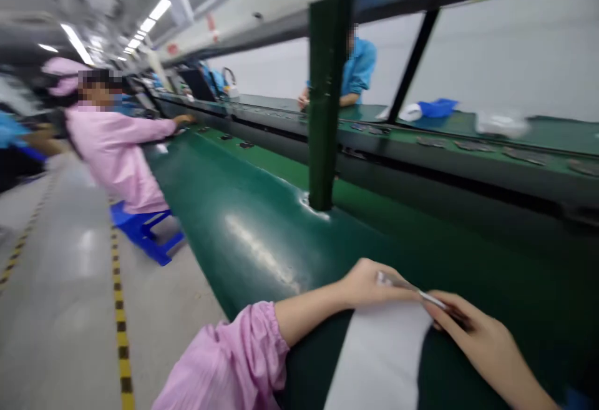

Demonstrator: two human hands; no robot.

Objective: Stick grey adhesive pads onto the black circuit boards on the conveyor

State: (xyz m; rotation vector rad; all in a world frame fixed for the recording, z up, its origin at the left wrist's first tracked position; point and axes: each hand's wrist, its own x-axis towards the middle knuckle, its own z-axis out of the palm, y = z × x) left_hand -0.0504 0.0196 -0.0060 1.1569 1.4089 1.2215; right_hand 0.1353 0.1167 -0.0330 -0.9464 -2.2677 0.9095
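Observation:
My left hand (369, 285), in a pink sleeve, rests on the green work surface (243, 223) with its fingers curled round the end of a thin silvery tool (412, 289), maybe tweezers. My right hand (472, 329) meets it from the right, its fingers pinched on the tool's other end. Both hands sit at the top edge of a white sheet (379, 360) lying on the green surface. The picture is smeared by motion, so the tool's exact shape is unclear.
A dark green post (325, 104) stands on the surface ahead of my hands. A conveyor line (444, 148) with small dark parts runs behind it. A person in pink sits on a blue stool (145, 232) at left; a person in blue works beyond the line.

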